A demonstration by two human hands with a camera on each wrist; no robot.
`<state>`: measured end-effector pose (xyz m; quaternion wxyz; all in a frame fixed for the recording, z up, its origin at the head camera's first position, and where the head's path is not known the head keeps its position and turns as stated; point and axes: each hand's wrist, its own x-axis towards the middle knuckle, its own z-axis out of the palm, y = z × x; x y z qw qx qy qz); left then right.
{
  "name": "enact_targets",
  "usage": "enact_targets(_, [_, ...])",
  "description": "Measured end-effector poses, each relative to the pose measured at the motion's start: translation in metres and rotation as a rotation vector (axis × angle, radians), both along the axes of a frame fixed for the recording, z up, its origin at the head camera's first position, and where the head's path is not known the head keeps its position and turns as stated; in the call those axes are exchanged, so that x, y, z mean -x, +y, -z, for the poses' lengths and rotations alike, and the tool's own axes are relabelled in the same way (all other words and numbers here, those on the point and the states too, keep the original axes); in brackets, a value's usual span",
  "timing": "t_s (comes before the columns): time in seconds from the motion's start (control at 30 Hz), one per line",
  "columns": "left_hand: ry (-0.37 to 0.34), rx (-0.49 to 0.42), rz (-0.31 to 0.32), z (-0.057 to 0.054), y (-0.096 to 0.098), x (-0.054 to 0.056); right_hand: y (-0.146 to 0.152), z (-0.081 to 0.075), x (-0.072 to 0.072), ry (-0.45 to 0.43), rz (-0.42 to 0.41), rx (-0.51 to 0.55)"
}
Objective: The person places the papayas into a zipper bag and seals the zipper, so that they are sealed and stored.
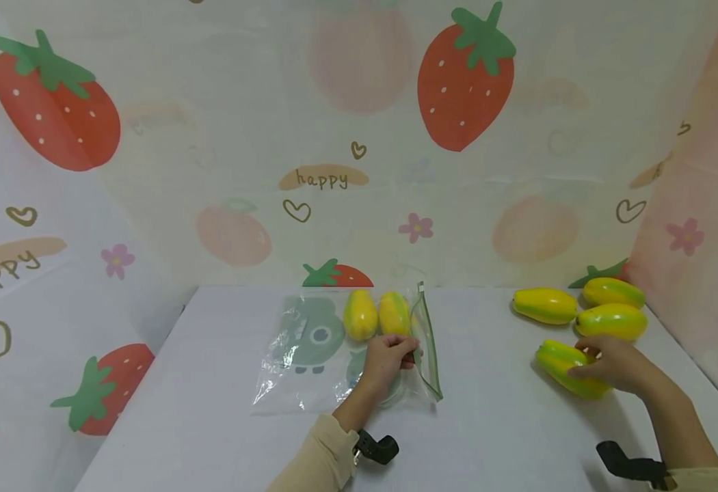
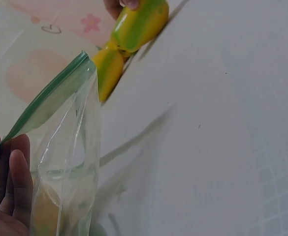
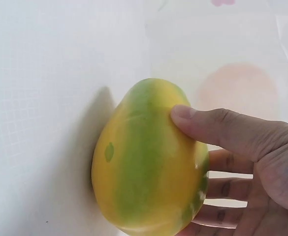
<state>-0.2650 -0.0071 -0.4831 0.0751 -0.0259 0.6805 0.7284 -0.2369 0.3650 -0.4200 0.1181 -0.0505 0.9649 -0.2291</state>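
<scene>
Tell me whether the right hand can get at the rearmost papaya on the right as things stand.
Probably not: the right hand already holds the nearest papaya, and another papaya lies between it and the rearmost papaya.

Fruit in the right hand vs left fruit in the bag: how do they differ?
The held fruit is outside the bag, in the right hand; the bagged fruit is inside it. In the head view, the held fruit slants; the bagged fruit runs nearly vertically. The held fruit shows more green than the bagged fruit. Both are elongated.
</scene>
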Motion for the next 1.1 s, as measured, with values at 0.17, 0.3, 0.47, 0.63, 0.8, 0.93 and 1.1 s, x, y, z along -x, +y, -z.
enact_targets(0.17, [0.002, -0.003, 0.004, 0.0, 0.0, 0.0, -0.001, 0.0, -0.001, 0.005, 0.002, -0.006])
enact_targets(0.3, [0.003, -0.003, 0.008, 0.001, 0.001, 0.001, -0.003, 0.001, -0.002, 0.026, 0.006, -0.015])
enact_targets(0.47, [-0.001, -0.012, 0.004, 0.003, 0.001, 0.0, -0.008, 0.006, -0.004, 0.088, -0.011, -0.045])
enact_targets(0.63, [0.002, -0.012, 0.015, 0.004, 0.001, -0.003, -0.008, 0.008, -0.007, 0.106, 0.003, -0.074])
enact_targets(0.8, [-0.004, 0.003, 0.018, 0.003, 0.0, -0.004, -0.008, 0.008, -0.006, 0.097, 0.017, -0.075])
enact_targets(0.93, [-0.003, 0.009, 0.013, 0.001, -0.001, -0.004, -0.013, 0.009, -0.004, 0.116, 0.016, -0.034])
enact_targets(1.1, [-0.009, 0.009, 0.003, -0.001, -0.002, -0.002, -0.025, 0.01, 0.001, 0.141, 0.012, 0.049])
